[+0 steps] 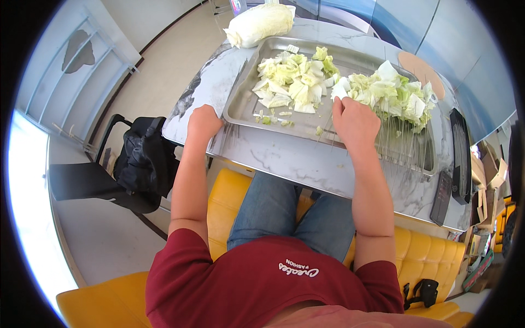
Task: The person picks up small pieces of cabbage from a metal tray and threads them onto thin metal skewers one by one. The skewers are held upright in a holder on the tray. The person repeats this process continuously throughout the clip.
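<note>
My left hand [205, 121] is curled at the table's left side, against a bundle of thin metal skewers [233, 135] beside the tray. Whether its fingers grip any of them is hidden. Over the front part of a shallow stainless steel tray [301, 126], my right hand [356, 121] pinches a white piece of cabbage [340, 87]. Loose cut napa cabbage [289, 78] is heaped in the tray's left half. To the right lie several skewers threaded with cabbage leaves [393, 92], their bare metal ends pointing toward me over the tray's front rim.
A whole napa cabbage [262, 25] lies behind the tray at the far left. On the right are a round tan board [420, 74], a long black case [460, 156] and a dark phone-like device [441, 199]. A black bag [141, 151] sits left of the table.
</note>
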